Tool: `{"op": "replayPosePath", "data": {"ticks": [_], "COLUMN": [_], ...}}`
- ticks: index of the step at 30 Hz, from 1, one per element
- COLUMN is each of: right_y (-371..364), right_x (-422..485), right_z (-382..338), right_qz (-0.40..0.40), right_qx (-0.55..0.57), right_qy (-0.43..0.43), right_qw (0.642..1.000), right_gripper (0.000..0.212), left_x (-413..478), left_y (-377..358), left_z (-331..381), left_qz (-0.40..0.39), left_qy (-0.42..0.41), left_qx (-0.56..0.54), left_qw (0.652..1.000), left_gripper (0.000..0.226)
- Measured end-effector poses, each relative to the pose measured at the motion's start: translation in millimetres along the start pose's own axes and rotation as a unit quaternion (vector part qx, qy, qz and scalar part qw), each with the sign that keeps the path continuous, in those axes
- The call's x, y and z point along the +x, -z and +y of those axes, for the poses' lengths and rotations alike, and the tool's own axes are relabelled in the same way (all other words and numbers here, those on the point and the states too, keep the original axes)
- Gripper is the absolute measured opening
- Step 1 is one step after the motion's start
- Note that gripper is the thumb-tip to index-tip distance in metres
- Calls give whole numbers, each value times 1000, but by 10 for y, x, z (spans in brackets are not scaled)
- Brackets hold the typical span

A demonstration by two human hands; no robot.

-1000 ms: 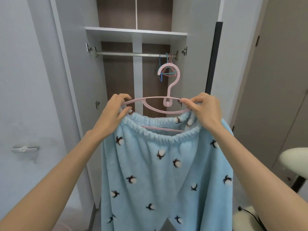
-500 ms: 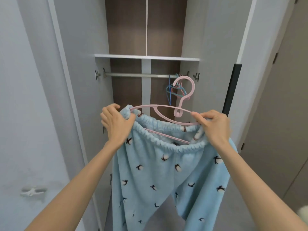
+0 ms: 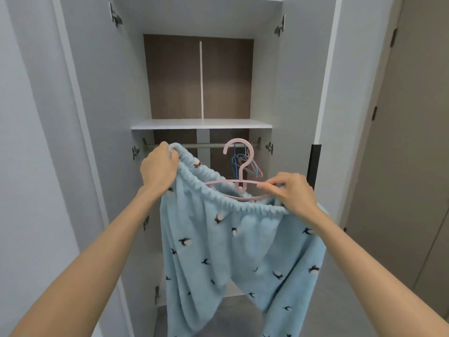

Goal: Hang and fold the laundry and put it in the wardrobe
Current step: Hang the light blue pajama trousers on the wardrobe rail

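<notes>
Light blue fleece pyjama trousers (image 3: 238,249) with small penguin prints hang in front of the open wardrobe. A pink plastic hanger (image 3: 239,166) sits inside their elastic waistband, its hook level with the metal rail (image 3: 201,145). My left hand (image 3: 159,170) grips the left end of the waistband, raised to rail height. My right hand (image 3: 290,193) pinches the hanger's right arm together with the waistband. The hanger's left arm is hidden by the fabric.
Several empty blue and pink wire hangers (image 3: 245,164) hang at the rail's right end. A white shelf (image 3: 201,124) lies just above the rail. The wardrobe doors stand open at left (image 3: 80,142) and right (image 3: 325,93). A closed grey door (image 3: 413,166) is at right.
I have stepped closer and lifted the trousers and hanger up to the rail. My left hand rose higher than the right, tilting the waistband.
</notes>
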State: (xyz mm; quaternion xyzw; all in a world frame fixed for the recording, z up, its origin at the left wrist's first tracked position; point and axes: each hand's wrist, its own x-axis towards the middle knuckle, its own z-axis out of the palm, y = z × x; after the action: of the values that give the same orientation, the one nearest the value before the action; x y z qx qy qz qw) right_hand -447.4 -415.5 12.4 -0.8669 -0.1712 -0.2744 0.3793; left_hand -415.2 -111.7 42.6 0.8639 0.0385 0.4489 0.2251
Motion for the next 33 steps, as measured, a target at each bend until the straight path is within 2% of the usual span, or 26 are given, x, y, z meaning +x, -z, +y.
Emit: {"op": "replayPosePath", "data": {"ticks": [2,4,7,8,10,12,14,18,21,25,27,29,33], "right_y": [53,100,137,142,145,140,154,244,274,267,297,359,460], "right_x": [17,49,73,74,73,74,82,72,2,-115,-134,-86,82], "right_z": [-5,-15,-3,13,51,87,122,305,528,814,874,884,790], "right_qz": [3,-1,1,5,9,3,-5,-18,-52,-92,-72,-23,56], "right_qx": [39,65,57,46,23,10,12,19,-15,-34,-36,-27,7], "right_qy": [-1,-5,-15,-22,-36,-46,-55,-92,-135,-218,-238,-245,-218], "right_qw": [999,998,998,999,999,999,998,995,989,971,968,969,974], "right_gripper": [11,23,41,45,44,34,29,38,38,13,3,11,8], "left_x": [52,34,-107,-174,-301,-393,-465,-553,-606,-717,-763,-784,-809], "left_y": [-14,-72,-164,-164,-181,-252,-332,-449,-491,-487,-458,-425,-410], "left_z": [4,16,100,137,182,185,178,184,173,229,275,315,370], "left_qz": [-21,-108,-296,-336,-366,-355,-327,-269,-232,-232,-226,-234,-221], "left_qy": [28,52,32,22,-39,-127,-158,-121,-102,-120,-153,-188,-184], "left_qx": [-5,-29,-128,-151,-164,-124,-123,-168,-151,-120,-97,-75,-107], "left_qw": [999,992,946,930,915,918,924,941,956,958,957,951,952], "left_gripper": [25,32,52,60,64,59,56,54,71,73,68,66,68]}}
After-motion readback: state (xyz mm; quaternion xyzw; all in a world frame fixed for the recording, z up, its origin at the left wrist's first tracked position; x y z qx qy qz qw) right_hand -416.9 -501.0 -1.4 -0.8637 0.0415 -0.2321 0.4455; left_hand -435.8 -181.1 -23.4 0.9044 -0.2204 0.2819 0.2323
